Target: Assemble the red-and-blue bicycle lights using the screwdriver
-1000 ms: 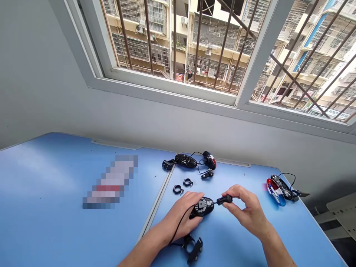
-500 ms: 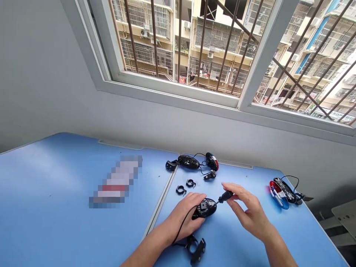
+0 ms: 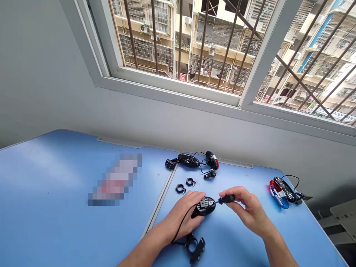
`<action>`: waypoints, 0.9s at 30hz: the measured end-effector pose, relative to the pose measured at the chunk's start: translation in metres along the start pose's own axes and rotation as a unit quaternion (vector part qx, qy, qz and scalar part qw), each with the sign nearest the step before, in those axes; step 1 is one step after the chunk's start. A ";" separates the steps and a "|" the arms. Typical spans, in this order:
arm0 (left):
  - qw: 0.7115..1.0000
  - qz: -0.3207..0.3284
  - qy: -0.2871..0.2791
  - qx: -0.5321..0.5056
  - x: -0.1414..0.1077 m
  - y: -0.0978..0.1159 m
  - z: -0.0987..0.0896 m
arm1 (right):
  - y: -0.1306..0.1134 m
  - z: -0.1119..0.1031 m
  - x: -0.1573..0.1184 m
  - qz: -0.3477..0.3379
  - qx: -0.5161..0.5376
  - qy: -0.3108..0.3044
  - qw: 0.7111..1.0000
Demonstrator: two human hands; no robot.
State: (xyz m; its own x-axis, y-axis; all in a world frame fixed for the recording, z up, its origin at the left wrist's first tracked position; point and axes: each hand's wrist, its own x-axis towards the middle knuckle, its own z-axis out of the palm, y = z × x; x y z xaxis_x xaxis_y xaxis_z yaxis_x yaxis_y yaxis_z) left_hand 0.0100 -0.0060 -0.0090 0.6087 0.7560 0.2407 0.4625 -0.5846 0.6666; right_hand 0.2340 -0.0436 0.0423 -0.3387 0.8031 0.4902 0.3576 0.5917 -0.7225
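Observation:
My left hand (image 3: 187, 211) is closed around a glossy black oval housing (image 3: 209, 205), keeping it on the blue table. A screwdriver (image 3: 227, 199) with a black handle is pinched in the fingers of my right hand (image 3: 246, 207). Its shaft points left, and the tip meets the right end of the housing. From the housing a thin black cable (image 3: 180, 227) runs over my left wrist. Below that wrist lies a black ring clamp with a switch block (image 3: 197, 249).
Two black ring clamps (image 3: 180, 188) lie beyond my left hand. Farther back sits a wired black unit (image 3: 188, 160) with a red, white and blue end piece (image 3: 212, 160). A similar red-and-blue unit (image 3: 279, 193) is near the right edge. A blurred-out item (image 3: 115, 180) lies left.
The screwdriver handle has swung lower and now lies nearly level, with my right fingers shifted slightly along with it. My left hand keeps its hold on the housing.

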 end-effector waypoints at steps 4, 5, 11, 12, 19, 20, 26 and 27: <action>1.000 0.002 0.000 0.003 0.000 0.001 -0.001 | 0.001 0.005 0.001 -0.018 -0.028 0.021 0.999; 1.000 0.002 -0.001 0.004 0.000 0.002 -0.002 | 0.001 0.006 0.001 -0.023 -0.036 0.027 0.999; 1.000 -0.004 -0.014 0.015 0.002 0.006 -0.005 | 0.006 0.015 -0.001 -0.044 -0.065 0.073 0.994; 1.000 -0.007 -0.015 0.014 0.002 0.006 -0.005 | 0.007 0.016 -0.002 -0.045 -0.067 0.080 0.994; 1.000 -0.008 -0.012 0.012 0.000 0.002 -0.002 | 0.010 0.029 -0.001 -0.060 -0.075 0.131 0.987; 1.000 -0.009 -0.010 0.013 -0.001 0.001 -0.002 | 0.009 0.031 -0.001 -0.057 -0.077 0.141 0.985; 0.999 -0.038 -0.013 0.020 0.000 0.001 -0.003 | 0.012 0.036 0.001 0.004 -0.036 0.228 0.973; 0.998 -0.050 -0.014 0.020 0.000 0.003 -0.004 | 0.013 0.033 0.001 0.025 -0.022 0.252 0.967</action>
State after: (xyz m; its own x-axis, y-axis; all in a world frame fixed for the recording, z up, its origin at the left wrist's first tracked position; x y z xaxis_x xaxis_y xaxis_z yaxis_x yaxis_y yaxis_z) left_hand 0.0090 -0.0063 -0.0038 0.5755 0.8033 0.1534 0.5479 -0.5179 0.6569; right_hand 0.2099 -0.0374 0.0170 0.1426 0.7566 0.6382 0.4029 0.5446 -0.7356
